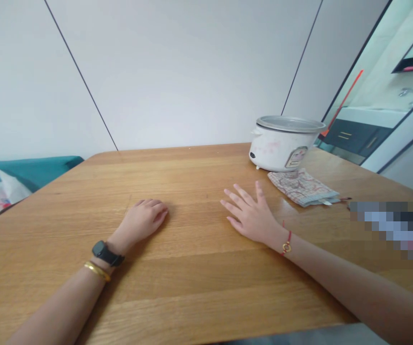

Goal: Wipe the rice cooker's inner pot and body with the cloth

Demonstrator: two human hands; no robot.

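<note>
My left hand (145, 218) rests on the wooden table (177, 278) with its fingers curled in, and nothing shows between them. A black watch (106, 253) and a gold bangle (97, 270) are on that wrist. To the right, my right hand (251, 213) is palm down over the tabletop, fingers spread and holding nothing. Around its wrist is a red cord bracelet (286, 243) with a gold ring. Nearest to this hand, just beyond its fingertips, lies a folded patterned cloth (303, 188). Behind the cloth stands a white rice cooker (278, 146) without a lid on top.
A pale panelled wall (192, 72) rises behind the table. At the left edge, a white plastic bag (7, 191) sits by a teal seat (44, 170). Some blurred-out items (396, 230) lie at the table's right. Beyond, an opening shows a sink counter (370, 115).
</note>
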